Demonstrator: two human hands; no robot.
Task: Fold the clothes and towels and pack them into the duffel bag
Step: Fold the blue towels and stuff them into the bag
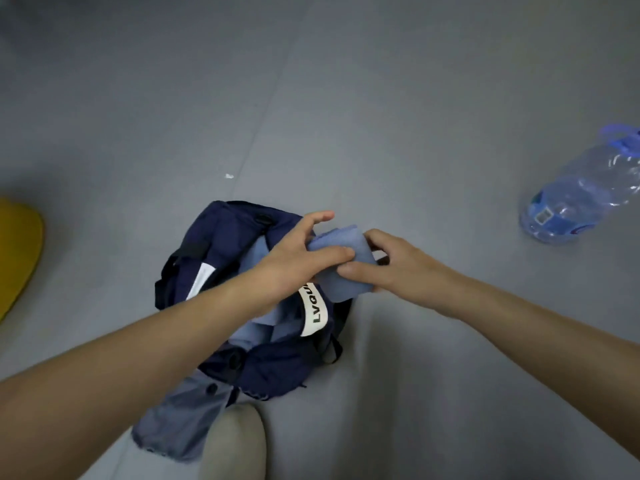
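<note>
A navy duffel bag point(228, 237) lies open on the grey floor, a white strap label across its mouth. Light blue folded cloth shows inside the bag point(263, 327). Both hands hold a folded light blue towel point(341, 271) just above the bag's right edge. My left hand point(298, 258) grips the towel from the left, thumb on top. My right hand point(391, 263) grips its right side with fingers curled round it. A grey-blue garment point(180, 417) lies under the bag's near end.
A large clear water bottle point(581, 192) with a blue cap lies on the floor at the right. A yellow object point(17, 251) sits at the left edge. A beige shoe tip point(235, 441) shows at the bottom. Grey floor mats stretch beyond.
</note>
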